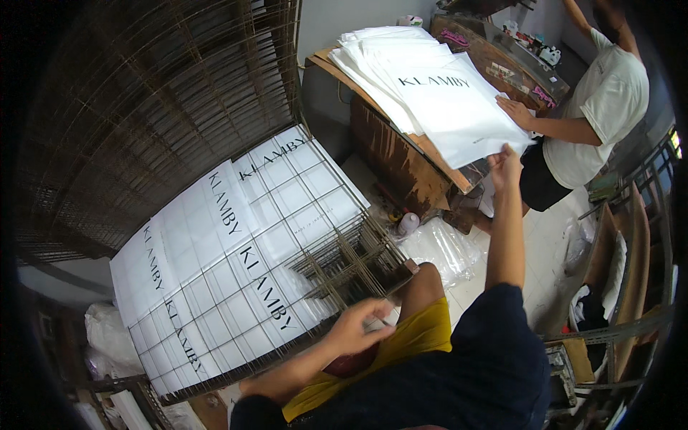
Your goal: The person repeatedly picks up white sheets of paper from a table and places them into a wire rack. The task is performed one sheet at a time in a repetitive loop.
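My right hand (pixel 506 165) reaches out and pinches the near edge of a white printed bag (pixel 459 107), the top one of a stack of white bags (pixel 362 61). That edge is lifted past the corner of the wooden table. My left hand (pixel 362 328) hovers over my lap near the rack's corner. Its fingers are loosely curved, with a gap between thumb and forefinger; a pale patch shows there, and I cannot tell what it is. Several white printed sheets or bags (pixel 193 251) lie flat on the wire drying rack (pixel 351 261) to my left.
A person (pixel 602 107) in a white T-shirt stands across the table (pixel 401 154), one hand on the top bag. Hinged-up wire racks (pixel 165 93) rise at the left. Clear plastic packaging (pixel 444 247) and a small bottle (pixel 408 223) are on the floor. Metal shelving (pixel 609 330) stands at right.
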Demonstrator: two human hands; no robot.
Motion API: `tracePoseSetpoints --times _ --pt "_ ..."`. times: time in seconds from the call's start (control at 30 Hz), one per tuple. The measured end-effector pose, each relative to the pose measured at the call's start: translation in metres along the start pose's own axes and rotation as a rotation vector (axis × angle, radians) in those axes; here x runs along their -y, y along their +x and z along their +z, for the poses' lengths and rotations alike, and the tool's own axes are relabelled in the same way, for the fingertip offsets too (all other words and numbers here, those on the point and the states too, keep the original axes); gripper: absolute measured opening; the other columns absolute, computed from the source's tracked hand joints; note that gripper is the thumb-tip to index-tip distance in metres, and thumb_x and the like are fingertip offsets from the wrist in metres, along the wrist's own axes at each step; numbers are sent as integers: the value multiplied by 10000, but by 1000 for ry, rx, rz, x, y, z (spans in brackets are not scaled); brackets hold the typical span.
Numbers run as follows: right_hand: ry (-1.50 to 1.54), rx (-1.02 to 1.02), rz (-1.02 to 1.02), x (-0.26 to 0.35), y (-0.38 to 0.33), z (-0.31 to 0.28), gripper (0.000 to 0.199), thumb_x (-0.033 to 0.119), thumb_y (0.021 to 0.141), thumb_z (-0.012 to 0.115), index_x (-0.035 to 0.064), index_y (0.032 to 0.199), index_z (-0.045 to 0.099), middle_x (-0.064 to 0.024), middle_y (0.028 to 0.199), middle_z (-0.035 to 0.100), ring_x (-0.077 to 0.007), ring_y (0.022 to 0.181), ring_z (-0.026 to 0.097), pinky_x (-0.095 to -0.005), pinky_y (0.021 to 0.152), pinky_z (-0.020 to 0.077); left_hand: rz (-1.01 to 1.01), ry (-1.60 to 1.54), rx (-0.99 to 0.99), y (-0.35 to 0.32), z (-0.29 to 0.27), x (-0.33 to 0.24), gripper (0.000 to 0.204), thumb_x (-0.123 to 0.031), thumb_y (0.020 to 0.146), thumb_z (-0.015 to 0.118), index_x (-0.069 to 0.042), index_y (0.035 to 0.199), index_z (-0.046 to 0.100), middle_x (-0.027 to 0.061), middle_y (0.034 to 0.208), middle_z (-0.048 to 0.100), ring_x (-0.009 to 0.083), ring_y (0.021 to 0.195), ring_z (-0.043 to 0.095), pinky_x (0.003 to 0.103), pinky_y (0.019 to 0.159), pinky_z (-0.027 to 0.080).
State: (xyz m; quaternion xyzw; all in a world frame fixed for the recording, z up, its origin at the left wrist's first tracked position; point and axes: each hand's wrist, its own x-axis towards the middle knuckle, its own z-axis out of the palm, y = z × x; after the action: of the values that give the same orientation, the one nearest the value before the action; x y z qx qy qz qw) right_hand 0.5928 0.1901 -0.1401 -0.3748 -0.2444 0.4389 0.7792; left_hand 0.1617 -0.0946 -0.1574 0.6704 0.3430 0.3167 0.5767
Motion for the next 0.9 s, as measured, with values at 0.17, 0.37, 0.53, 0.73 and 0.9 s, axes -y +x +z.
tracePoseSetpoints --times 0.17,0.37,0.53,0.73,0.9 --pt "147 -57 -98 -28 -151 85 281 155 952 416 7 1189 434 -109 1119 535 -253 1015 565 -413 858 495 -267 -520 -85 127 -11 -13 591 -482 905 496 -95 1332 370 85 1161 530 172 990 526 312 811 448" --pt "177 -104 -160 -52 -239 120 266 172 959 446 -14 1146 414 -133 1101 533 -249 986 590 -397 830 516 -53 -661 -573 185 1 -57 484 -431 961 411 -35 1239 395 113 1136 516 172 972 522 286 695 472" --pt "-206 168 -391 -114 -278 95 421 269 951 453 -40 1234 411 -209 1161 552 -296 1044 586 -416 861 485 262 -430 -778 164 -26 -79 399 -341 989 363 -10 1183 471 88 1092 541 168 960 526 307 807 437" --pt "311 540 487 -104 -297 92 477 286 939 469 -37 1280 391 -201 1232 509 -306 1103 539 -415 914 447 275 -489 -746 30 -97 -137 342 -290 959 414 6 1056 555 85 1013 592 169 930 549 304 833 431" --pt "374 805 850 -78 -352 116 525 300 929 483 -35 1318 375 -195 1292 473 -315 1152 500 -413 959 416 175 -480 -835 -128 -129 -181 324 -266 938 447 0 1107 524 112 1047 599 205 951 595 340 826 498"
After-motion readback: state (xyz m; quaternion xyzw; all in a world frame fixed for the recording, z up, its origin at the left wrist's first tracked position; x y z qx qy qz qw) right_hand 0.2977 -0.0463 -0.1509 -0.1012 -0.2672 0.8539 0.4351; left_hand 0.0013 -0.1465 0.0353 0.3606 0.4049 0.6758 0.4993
